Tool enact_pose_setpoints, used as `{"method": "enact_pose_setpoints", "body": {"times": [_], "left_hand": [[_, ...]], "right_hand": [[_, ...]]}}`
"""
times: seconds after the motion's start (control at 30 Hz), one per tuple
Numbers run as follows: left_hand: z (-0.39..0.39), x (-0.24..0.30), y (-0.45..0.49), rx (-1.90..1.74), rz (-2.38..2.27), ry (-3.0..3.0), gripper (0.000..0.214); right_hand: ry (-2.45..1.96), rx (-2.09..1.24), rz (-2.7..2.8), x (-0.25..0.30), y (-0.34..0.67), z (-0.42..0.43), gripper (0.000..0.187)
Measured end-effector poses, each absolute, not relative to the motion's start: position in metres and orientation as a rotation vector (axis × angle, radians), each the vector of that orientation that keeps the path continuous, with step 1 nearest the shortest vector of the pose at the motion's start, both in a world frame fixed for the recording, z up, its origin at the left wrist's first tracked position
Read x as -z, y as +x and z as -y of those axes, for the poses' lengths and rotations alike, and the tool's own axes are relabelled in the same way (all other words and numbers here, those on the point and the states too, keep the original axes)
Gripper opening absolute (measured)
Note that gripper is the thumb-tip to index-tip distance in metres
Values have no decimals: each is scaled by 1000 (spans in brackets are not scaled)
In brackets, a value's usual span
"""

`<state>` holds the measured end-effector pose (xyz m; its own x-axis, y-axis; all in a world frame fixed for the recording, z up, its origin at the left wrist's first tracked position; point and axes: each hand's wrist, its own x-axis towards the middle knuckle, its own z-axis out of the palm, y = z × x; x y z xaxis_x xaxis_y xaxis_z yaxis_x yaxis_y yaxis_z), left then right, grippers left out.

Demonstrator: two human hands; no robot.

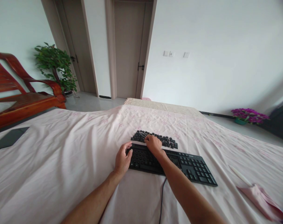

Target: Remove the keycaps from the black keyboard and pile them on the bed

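Note:
A black computer keyboard [197, 165] lies on the cloth, with bare sockets where many keys are off on its left part. Loose black keycaps [164, 140] are laid out in rows just beyond its far edge. My left hand [123, 158] grips the keyboard's left end, thumb on top and fingers at the far corner. Crossing over the keyboard, my right hand [154, 144] has its fingers bent down together among the left-hand keycaps. Its fingertips are partly hidden, so whatever they pinch cannot be made out. The cable [162, 196] runs from the keyboard's near edge toward me.
A pale pink floral cloth [85, 161] covers the surface in wrinkles. At right lie a pink cloth [262, 199] and a thin pale stick [240, 175]. A dark flat panel [11, 137] is at far left. Beyond stand a wooden chair [27, 101] and potted plants.

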<state>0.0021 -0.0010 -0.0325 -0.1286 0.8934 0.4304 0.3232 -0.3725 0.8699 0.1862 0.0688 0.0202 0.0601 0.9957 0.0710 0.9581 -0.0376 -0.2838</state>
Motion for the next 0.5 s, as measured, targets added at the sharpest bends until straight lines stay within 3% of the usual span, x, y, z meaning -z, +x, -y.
{"method": "enact_pose_setpoints", "body": {"times": [0.37, 0.5], "left_hand": [[2, 31, 2, -1508, -1361, 1683, 33], [4, 28, 2, -1485, -1387, 1748, 31]], "right_hand": [[-2016, -185, 1955, -23, 186, -63, 21], [-1896, -200, 1919, -35, 189, -52, 35]]}}
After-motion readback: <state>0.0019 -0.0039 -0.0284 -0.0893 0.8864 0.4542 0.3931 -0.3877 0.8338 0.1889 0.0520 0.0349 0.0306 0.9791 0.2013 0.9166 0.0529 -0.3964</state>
